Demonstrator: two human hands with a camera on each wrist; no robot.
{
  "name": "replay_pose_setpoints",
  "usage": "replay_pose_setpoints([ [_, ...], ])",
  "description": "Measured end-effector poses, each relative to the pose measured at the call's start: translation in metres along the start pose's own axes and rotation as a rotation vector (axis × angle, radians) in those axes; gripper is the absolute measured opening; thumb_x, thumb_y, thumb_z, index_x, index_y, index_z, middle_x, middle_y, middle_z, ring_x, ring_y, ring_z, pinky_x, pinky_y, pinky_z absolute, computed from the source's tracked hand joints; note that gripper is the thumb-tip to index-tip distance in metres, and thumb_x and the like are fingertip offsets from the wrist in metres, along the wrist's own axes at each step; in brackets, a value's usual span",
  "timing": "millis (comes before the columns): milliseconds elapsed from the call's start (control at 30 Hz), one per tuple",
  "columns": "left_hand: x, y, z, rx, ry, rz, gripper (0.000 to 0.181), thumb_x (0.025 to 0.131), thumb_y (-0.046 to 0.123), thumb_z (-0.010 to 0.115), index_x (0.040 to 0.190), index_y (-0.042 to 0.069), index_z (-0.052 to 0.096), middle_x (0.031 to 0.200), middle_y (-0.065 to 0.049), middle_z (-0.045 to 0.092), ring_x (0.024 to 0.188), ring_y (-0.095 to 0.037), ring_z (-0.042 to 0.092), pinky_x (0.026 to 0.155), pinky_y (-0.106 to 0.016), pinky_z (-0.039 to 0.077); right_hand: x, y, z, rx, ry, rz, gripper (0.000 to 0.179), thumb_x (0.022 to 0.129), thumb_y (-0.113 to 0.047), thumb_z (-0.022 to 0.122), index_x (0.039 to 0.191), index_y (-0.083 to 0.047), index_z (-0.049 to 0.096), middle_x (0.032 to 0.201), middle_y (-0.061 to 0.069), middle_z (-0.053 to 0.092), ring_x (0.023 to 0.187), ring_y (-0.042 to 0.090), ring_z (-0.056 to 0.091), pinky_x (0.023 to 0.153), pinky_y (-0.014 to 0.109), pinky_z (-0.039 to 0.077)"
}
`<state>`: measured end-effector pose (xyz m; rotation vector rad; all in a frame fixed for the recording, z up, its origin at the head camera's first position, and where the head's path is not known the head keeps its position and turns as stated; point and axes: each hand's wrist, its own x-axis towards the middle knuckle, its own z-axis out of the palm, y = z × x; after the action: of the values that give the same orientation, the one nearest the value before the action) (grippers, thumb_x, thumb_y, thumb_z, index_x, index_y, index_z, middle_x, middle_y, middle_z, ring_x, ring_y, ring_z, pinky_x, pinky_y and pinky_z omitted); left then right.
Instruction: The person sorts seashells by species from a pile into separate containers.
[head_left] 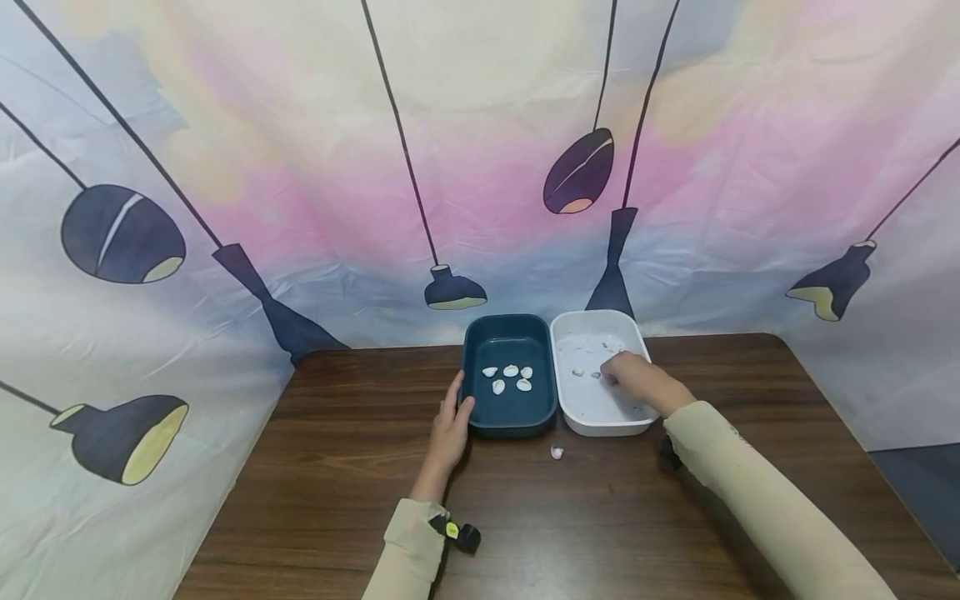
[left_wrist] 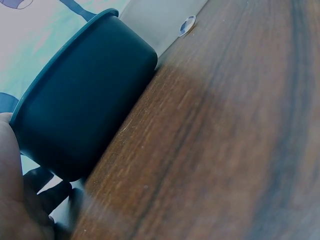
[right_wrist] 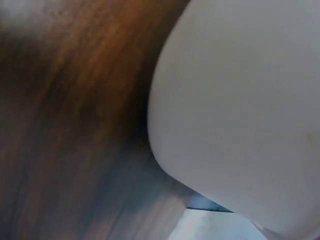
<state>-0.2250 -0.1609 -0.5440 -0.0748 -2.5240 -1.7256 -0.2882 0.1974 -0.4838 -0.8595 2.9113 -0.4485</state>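
Several small white seashells (head_left: 511, 371) lie on the floor of a dark teal tray (head_left: 510, 421). My left hand (head_left: 448, 432) rests along that tray's left side, thumb near the rim and fingers against the outer wall; the left wrist view shows the tray's side (left_wrist: 90, 95) beside the hand. Right of it stands a white tray (head_left: 600, 414) holding a few small shells (head_left: 577, 372) and bits. My right hand (head_left: 637, 379) reaches down into the white tray, fingers bent toward its floor beside a small shell (head_left: 596, 375). Its fingertips are hidden, so I cannot tell whether they pinch anything.
One loose shell (head_left: 557, 452) lies on the brown wooden table (head_left: 345, 467) in front of the trays. Behind the table hangs a cloth (head_left: 510, 167) printed with dark lamps. The right wrist view is mostly the white tray's outer wall (right_wrist: 240, 100).
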Motion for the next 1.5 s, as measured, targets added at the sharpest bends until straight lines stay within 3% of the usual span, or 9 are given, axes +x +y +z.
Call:
replay_pose_setpoints([
  [167,0.0,0.0,0.0,-0.003,-0.001,0.012,0.057,0.113,0.032,0.047,0.168,0.024,0.032,0.17,-0.013,0.033,0.154,-0.045,0.03,0.119,-0.074,0.021,0.002,0.001,0.004,-0.023,0.031,-0.021,0.04,0.089,0.012,0.065,0.064,-0.014,0.047,0.063,-0.004,0.046,0.062,0.013,0.042,0.069,0.032,0.043],
  [367,0.001,-0.002,0.0,-0.006,0.002,0.016,0.057,0.113,0.032,0.047,0.168,0.024,0.032,0.171,-0.012,0.031,0.157,-0.044,0.024,0.12,-0.074,0.017,0.001,-0.002,0.002,-0.02,0.007,-0.005,0.031,0.091,0.008,0.067,0.069,-0.01,0.056,0.067,-0.001,0.053,0.065,0.015,0.047,0.067,0.033,0.045],
  [500,0.0,-0.002,0.0,0.0,-0.003,0.018,0.057,0.113,0.034,0.046,0.168,0.024,0.032,0.171,-0.012,0.031,0.156,-0.044,0.026,0.12,-0.074,0.019,-0.001,-0.007,-0.003,-0.029,-0.019,0.036,0.007,0.092,0.005,0.071,0.093,-0.002,0.072,0.084,0.007,0.068,0.077,0.021,0.06,0.076,0.039,0.054],
  [600,0.0,-0.002,-0.001,0.002,-0.003,0.017,0.057,0.113,0.035,0.046,0.168,0.025,0.032,0.171,-0.013,0.032,0.155,-0.044,0.029,0.119,-0.074,0.022,-0.003,-0.015,-0.01,-0.031,-0.046,0.083,0.026,0.093,0.006,0.071,0.119,0.002,0.073,0.106,0.018,0.072,0.097,0.029,0.068,0.091,0.047,0.056],
  [700,0.0,-0.001,-0.001,-0.001,0.0,0.009,0.057,0.113,0.034,0.046,0.168,0.025,0.032,0.171,-0.012,0.032,0.155,-0.044,0.029,0.119,-0.074,0.022,-0.008,-0.027,-0.018,-0.017,-0.048,0.078,0.034,0.093,0.007,0.071,0.127,0.003,0.07,0.118,0.021,0.071,0.11,0.034,0.068,0.099,0.051,0.055],
  [867,-0.001,0.0,-0.002,-0.005,0.001,-0.002,0.057,0.113,0.034,0.046,0.167,0.025,0.032,0.171,-0.013,0.032,0.155,-0.044,0.029,0.119,-0.074,0.021,-0.015,-0.049,-0.023,-0.031,0.003,-0.011,0.03,0.092,0.0,0.077,0.122,0.002,0.072,0.115,0.019,0.073,0.108,0.034,0.07,0.097,0.05,0.056],
  [1100,-0.001,-0.001,-0.001,-0.008,-0.004,0.005,0.057,0.113,0.034,0.046,0.168,0.025,0.031,0.171,-0.012,0.032,0.156,-0.044,0.027,0.119,-0.076,0.019,-0.025,-0.084,-0.025,-0.022,0.03,-0.039,0.023,0.096,-0.01,0.076,0.117,-0.002,0.075,0.111,0.013,0.073,0.101,0.027,0.071,0.095,0.047,0.057],
  [1333,-0.001,-0.001,-0.001,-0.005,0.004,0.01,0.057,0.113,0.035,0.046,0.168,0.025,0.032,0.17,-0.012,0.033,0.155,-0.045,0.029,0.118,-0.075,0.02,-0.035,-0.107,-0.016,0.015,0.105,-0.142,0.004,0.094,-0.01,0.077,0.097,-0.01,0.074,0.088,-0.002,0.066,0.076,0.011,0.06,0.073,0.034,0.056],
  [1500,0.0,-0.001,0.0,-0.003,0.003,0.015,0.057,0.113,0.035,0.046,0.168,0.025,0.032,0.17,-0.013,0.033,0.154,-0.044,0.031,0.118,-0.075,0.022,-0.037,-0.121,-0.006,0.064,0.092,-0.208,0.015,0.094,-0.009,0.077,0.083,-0.016,0.069,0.075,-0.01,0.056,0.068,0.006,0.05,0.063,0.027,0.049],
])
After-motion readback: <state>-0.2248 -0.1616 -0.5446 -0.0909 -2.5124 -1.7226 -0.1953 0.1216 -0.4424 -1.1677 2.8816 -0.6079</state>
